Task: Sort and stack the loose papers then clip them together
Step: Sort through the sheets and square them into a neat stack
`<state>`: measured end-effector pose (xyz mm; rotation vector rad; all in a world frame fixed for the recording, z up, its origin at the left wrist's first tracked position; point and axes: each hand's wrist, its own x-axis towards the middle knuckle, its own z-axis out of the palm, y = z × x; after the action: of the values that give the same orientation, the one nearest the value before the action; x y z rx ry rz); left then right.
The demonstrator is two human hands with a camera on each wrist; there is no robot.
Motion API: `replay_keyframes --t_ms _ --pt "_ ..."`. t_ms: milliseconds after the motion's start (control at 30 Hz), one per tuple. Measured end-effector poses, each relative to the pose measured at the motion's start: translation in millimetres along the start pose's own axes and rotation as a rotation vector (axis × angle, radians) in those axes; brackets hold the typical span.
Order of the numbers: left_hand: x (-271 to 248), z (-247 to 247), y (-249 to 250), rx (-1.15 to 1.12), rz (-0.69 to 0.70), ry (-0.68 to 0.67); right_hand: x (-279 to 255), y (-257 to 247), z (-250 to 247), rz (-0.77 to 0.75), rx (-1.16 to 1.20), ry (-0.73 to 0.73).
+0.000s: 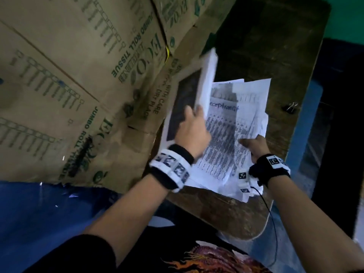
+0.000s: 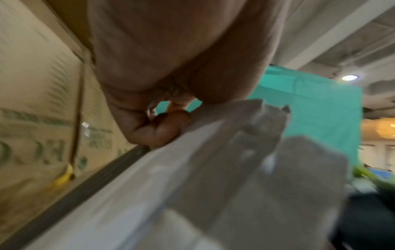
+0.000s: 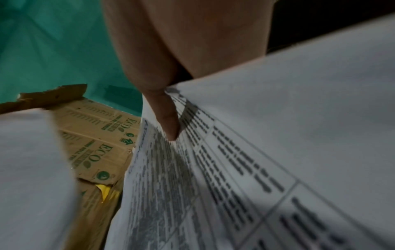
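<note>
Papers (image 1: pixel 232 134) lie in a loose, crooked heap on the dark wooden table (image 1: pixel 275 56), the top sheet printed with a table of text. Her left hand (image 1: pixel 194 131) grips a few sheets (image 1: pixel 206 81) by their lower edge, lifted up on end beside the heap. Right hand (image 1: pixel 254 145) pinches the heap's near edge, thumb on top, though blur hides the fingers below. A binder clip (image 1: pixel 291 108) sits apart near the table's right edge, and cardboard boxes (image 1: pixel 78 75) stand to the left
</note>
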<state>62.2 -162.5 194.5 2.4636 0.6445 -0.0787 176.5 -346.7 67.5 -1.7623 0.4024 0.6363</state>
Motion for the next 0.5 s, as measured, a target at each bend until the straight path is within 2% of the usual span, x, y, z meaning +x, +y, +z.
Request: replay_keyframes --t_ms 100,167,333,400,500 --pt "-7 57 20 0.138 0.011 -0.259 0 2 10 0.039 0.053 -0.009" --pt "-10 93 23 0.175 0.05 -0.372 7 7 7 0.073 0.083 -0.012" --pt "-26 143 18 0.262 0.194 -0.396 21 27 -8 0.252 0.216 -0.088" --pt "-31 151 16 0.297 0.281 -0.482 16 32 -7 0.194 0.188 -0.107" --pt "-25 166 2 0.277 0.419 -0.709 11 37 -2 0.048 0.018 -0.07"
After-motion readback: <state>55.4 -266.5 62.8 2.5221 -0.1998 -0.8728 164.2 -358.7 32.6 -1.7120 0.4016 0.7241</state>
